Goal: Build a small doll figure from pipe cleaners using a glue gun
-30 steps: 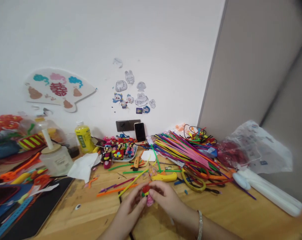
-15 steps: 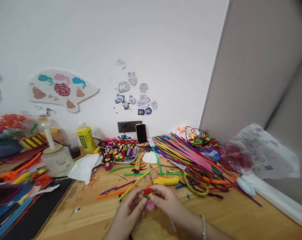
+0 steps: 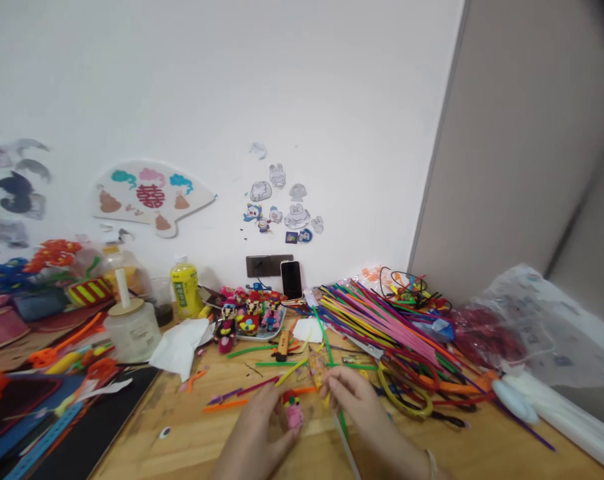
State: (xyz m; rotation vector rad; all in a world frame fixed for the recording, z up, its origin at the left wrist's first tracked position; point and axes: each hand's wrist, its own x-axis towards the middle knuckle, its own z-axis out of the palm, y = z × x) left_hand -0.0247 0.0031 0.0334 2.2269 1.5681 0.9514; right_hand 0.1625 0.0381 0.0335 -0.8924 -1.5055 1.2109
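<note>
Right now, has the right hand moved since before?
Yes: the right hand has gone forward, away from the little pink figure, and is nearer the crosswise green stick.

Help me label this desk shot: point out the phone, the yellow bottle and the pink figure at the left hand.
Phone (image 3: 291,281): head view, on its dark screen.
Yellow bottle (image 3: 185,293): head view, on its label.
Pink figure (image 3: 295,415): head view, on its pink body.

Bottle (image 3: 185,288) left of phone (image 3: 291,280), pipe cleaners (image 3: 382,320) right
</note>
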